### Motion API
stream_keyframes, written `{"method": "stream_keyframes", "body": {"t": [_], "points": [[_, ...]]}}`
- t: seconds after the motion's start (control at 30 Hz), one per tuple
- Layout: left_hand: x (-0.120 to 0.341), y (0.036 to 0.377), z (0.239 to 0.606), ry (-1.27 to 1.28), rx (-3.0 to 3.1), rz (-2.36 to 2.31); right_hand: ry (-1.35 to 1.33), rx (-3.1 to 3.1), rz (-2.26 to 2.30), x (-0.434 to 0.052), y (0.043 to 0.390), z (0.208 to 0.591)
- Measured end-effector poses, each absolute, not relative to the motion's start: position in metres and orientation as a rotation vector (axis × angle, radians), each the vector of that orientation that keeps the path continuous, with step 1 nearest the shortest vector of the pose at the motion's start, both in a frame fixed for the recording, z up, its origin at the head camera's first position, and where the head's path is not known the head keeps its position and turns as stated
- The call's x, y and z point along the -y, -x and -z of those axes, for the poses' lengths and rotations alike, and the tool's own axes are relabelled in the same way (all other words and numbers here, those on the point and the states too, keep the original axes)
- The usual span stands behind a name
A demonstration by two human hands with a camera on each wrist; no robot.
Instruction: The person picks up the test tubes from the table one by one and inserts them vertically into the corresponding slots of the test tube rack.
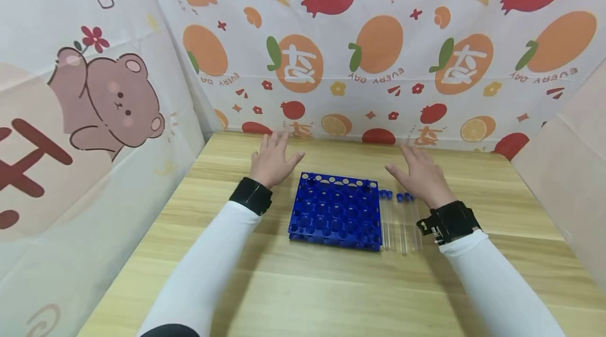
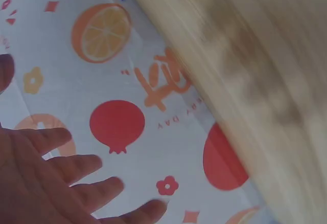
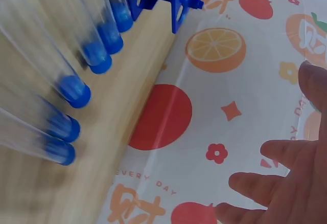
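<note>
Head view: backdrop cloth [image 1: 360,90] prints "EVERY DAY" upside down.

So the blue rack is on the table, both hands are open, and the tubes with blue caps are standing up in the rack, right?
Not quite. The tubes are not standing in the blue rack; they lie flat on the table beside it, on the side of the right hand. The head view shows this. The rest is right: the left hand is open too.

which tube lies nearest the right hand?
The rightmost tube in the row beside the blue rack; it lies just under the right hand, the others sit closer to the rack.
</note>
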State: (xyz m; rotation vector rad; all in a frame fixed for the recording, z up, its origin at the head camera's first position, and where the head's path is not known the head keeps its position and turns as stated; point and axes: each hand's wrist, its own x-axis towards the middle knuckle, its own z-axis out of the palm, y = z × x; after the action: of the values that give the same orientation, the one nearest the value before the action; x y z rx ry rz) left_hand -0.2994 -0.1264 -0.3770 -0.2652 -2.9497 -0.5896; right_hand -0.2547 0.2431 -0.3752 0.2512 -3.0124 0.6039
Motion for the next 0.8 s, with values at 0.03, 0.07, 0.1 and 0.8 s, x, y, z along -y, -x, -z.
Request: {"method": "stream_keyframes", "body": {"t": [0.03, 0.07, 0.1, 0.8], "points": [[0.126, 0.297, 0.378, 0.27, 2.944, 0.617, -0.255, 3.011, -0.608, -0.244, 0.253, 0.377], [0.126, 0.294, 0.379, 0.275, 2.94, 0.649, -0.259, 3.014, -0.612, -0.244, 0.251, 0.379], [0.126, 0.291, 0.381, 0.279, 2.939, 0.682, -0.259, 3.019, -0.619, -0.245, 0.249, 0.382], [0.131, 0.252, 0.429, 0.109, 2.915, 1.851, -0.192, 3.088, -0.81, -0.268, 0.208, 0.425]]}}
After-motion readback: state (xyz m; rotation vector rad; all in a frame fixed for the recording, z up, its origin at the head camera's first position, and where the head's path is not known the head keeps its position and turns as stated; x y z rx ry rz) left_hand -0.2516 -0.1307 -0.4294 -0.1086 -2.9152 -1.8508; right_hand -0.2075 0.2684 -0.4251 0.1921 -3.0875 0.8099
